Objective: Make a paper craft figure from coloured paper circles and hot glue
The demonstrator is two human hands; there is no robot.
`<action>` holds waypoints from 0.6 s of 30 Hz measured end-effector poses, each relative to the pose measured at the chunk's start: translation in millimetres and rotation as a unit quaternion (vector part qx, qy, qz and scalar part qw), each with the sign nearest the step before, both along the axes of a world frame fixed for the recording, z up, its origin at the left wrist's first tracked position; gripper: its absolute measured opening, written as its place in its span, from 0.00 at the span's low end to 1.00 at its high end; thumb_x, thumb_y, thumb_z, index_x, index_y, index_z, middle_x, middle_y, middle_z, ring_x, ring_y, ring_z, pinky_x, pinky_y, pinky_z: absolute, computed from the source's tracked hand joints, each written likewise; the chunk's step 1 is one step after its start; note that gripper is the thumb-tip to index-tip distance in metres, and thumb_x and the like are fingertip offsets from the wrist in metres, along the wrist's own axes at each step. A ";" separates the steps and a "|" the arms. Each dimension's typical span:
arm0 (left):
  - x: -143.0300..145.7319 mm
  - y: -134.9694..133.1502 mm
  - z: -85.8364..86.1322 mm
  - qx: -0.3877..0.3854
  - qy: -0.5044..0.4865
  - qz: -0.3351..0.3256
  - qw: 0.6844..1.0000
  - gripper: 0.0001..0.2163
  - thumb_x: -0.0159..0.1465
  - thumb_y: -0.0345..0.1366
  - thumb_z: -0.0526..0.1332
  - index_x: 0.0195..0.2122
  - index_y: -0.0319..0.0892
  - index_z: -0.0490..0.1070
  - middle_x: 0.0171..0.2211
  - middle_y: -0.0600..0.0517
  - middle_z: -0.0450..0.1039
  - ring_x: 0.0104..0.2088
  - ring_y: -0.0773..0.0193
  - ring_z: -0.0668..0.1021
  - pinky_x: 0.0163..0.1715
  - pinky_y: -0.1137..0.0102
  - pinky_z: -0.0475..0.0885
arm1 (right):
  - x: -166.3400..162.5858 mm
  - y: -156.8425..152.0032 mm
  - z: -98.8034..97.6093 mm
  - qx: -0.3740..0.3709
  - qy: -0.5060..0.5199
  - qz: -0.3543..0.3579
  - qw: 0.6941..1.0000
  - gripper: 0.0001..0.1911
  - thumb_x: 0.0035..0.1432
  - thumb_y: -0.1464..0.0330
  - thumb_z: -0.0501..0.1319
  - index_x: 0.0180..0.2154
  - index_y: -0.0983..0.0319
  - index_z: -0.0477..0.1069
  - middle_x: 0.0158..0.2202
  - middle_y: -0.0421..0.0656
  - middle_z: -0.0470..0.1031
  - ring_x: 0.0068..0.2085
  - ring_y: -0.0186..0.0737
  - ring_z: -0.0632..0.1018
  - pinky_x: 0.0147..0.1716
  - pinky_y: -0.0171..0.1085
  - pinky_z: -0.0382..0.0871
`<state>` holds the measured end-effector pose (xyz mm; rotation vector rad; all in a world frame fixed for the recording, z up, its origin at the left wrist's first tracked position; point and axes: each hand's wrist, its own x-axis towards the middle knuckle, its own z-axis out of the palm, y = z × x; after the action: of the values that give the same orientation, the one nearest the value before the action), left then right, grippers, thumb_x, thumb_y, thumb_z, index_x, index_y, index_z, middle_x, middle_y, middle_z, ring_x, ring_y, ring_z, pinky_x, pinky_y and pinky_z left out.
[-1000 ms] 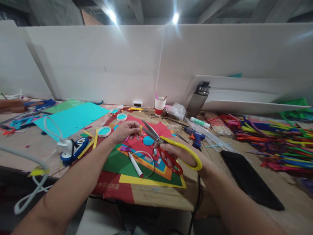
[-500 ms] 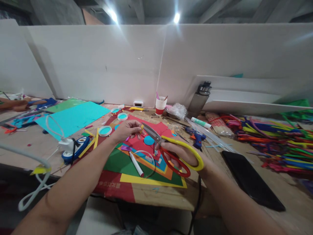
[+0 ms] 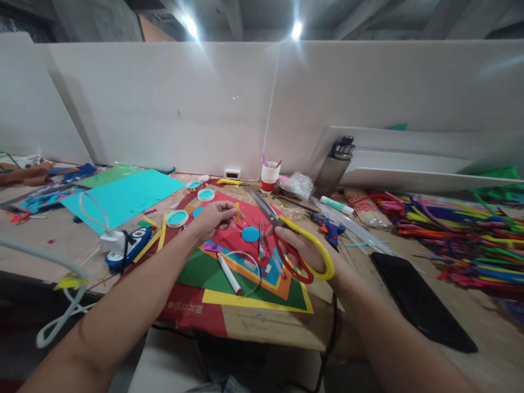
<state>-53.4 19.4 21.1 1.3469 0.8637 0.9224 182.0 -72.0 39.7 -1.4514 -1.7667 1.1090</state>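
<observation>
My left hand point(image 3: 216, 218) pinches a small yellow paper strip point(image 3: 238, 212) that stands upright from the fingertips. My right hand point(image 3: 298, 245) grips a pair of scissors point(image 3: 279, 219) with one yellow and one red handle. The blades look closed and point up and away, apart from the strip. Beneath both hands lie stacked coloured sheets, with red paper point(image 3: 221, 237) on top and green paper point(image 3: 194, 273) lower down. A blue paper circle point(image 3: 250, 234) rests on the red sheet. Nearby is a white marker point(image 3: 230, 274) with a red end.
Rolls of tape point(image 3: 177, 219) sit left of the sheets, near a power strip point(image 3: 130, 252). Behind are a paper cup point(image 3: 269, 178) and a bottle point(image 3: 332, 165). To the right lie a glue gun point(image 3: 332, 231), a black phone point(image 3: 421, 301) and pipe cleaners point(image 3: 470, 234).
The scissors have moved right and away from the left hand, their blades now turned more upward. The yellow strip shows more clearly in my left fingers.
</observation>
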 end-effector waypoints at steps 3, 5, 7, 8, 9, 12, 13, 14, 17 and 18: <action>1.4 3.0 -5.7 -0.041 -0.031 0.003 0.999 0.18 0.50 0.46 0.70 0.30 0.35 0.71 0.15 0.56 0.65 0.15 0.77 0.62 0.12 0.79 0.46 | 5.9 15.4 -9.0 0.070 -0.167 -0.101 0.978 0.15 0.61 0.59 0.52 0.30 0.61 0.70 0.21 0.43 0.73 0.24 0.38 0.75 0.21 0.33 0.63; 2.1 4.1 -8.4 -0.051 -0.038 0.008 0.998 0.18 0.49 0.46 0.71 0.29 0.36 0.70 0.14 0.58 0.61 0.14 0.78 0.58 0.12 0.79 0.44 | 11.0 25.3 -16.8 0.105 -0.295 -0.121 0.942 0.11 0.59 0.64 0.55 0.35 0.62 0.73 0.31 0.48 0.78 0.35 0.43 0.79 0.29 0.34 0.65; 3.0 3.6 -9.4 -0.056 -0.042 0.010 0.998 0.18 0.48 0.46 0.71 0.26 0.38 0.67 0.13 0.58 0.61 0.13 0.78 0.57 0.13 0.79 0.43 | 15.0 32.0 -24.0 0.110 -0.379 -0.140 0.908 0.13 0.58 0.64 0.54 0.39 0.63 0.74 0.37 0.52 0.79 0.40 0.48 0.79 0.34 0.36 0.66; 3.7 2.8 -9.3 -0.056 -0.042 0.008 0.998 0.18 0.48 0.46 0.71 0.25 0.38 0.66 0.13 0.58 0.60 0.13 0.78 0.58 0.13 0.79 0.43 | 16.3 33.9 -27.0 0.107 -0.404 -0.149 0.896 0.15 0.58 0.64 0.54 0.41 0.63 0.74 0.39 0.53 0.79 0.41 0.49 0.79 0.35 0.37 0.66; 4.6 1.6 -8.8 -0.056 -0.041 0.006 0.998 0.18 0.48 0.46 0.71 0.25 0.38 0.66 0.13 0.58 0.60 0.14 0.78 0.58 0.13 0.79 0.44 | 17.1 35.2 -29.5 0.104 -0.419 -0.158 0.888 0.16 0.58 0.63 0.54 0.43 0.64 0.73 0.40 0.54 0.78 0.42 0.51 0.79 0.36 0.38 0.66; 8.0 -2.7 -5.7 -0.047 -0.041 0.008 0.998 0.19 0.47 0.46 0.72 0.24 0.39 0.65 0.13 0.59 0.60 0.14 0.78 0.59 0.13 0.79 0.44 | 18.0 36.6 -35.6 0.107 -0.434 -0.164 0.879 0.18 0.58 0.63 0.55 0.47 0.64 0.71 0.45 0.55 0.77 0.46 0.51 0.77 0.40 0.40 0.67; 9.3 -4.2 -4.5 -0.041 -0.045 0.010 0.998 0.19 0.47 0.45 0.72 0.25 0.38 0.66 0.14 0.59 0.61 0.14 0.78 0.60 0.13 0.79 0.45 | 18.3 37.1 -37.7 0.110 -0.434 -0.160 0.879 0.18 0.57 0.63 0.56 0.48 0.64 0.70 0.46 0.55 0.76 0.48 0.51 0.77 0.42 0.40 0.67; 10.6 -5.6 -3.3 -0.036 -0.050 0.012 0.998 0.19 0.46 0.45 0.72 0.26 0.38 0.66 0.15 0.59 0.62 0.14 0.78 0.61 0.13 0.79 0.45 | 18.7 37.7 -39.8 0.113 -0.434 -0.155 0.880 0.19 0.57 0.64 0.57 0.48 0.65 0.70 0.47 0.55 0.75 0.49 0.51 0.76 0.43 0.39 0.66; 13.6 -9.3 -0.6 -0.016 -0.058 0.017 0.998 0.18 0.46 0.43 0.73 0.28 0.37 0.68 0.18 0.58 0.65 0.15 0.78 0.63 0.14 0.80 0.48 | 20.6 40.8 -46.4 0.117 -0.434 -0.134 0.883 0.19 0.56 0.65 0.59 0.49 0.65 0.69 0.47 0.55 0.75 0.51 0.50 0.75 0.46 0.38 0.65; 14.2 -10.4 0.1 -0.009 -0.055 0.017 0.998 0.18 0.46 0.43 0.73 0.28 0.37 0.68 0.19 0.57 0.67 0.16 0.78 0.64 0.14 0.80 0.49 | 21.1 42.0 -48.2 0.116 -0.435 -0.129 0.884 0.19 0.56 0.66 0.59 0.49 0.65 0.69 0.46 0.55 0.75 0.51 0.49 0.75 0.47 0.38 0.65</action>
<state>-39.2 9.1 21.2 1.2562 0.8104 1.0040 203.1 -30.0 -8.5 -2.1259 -2.0627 0.0475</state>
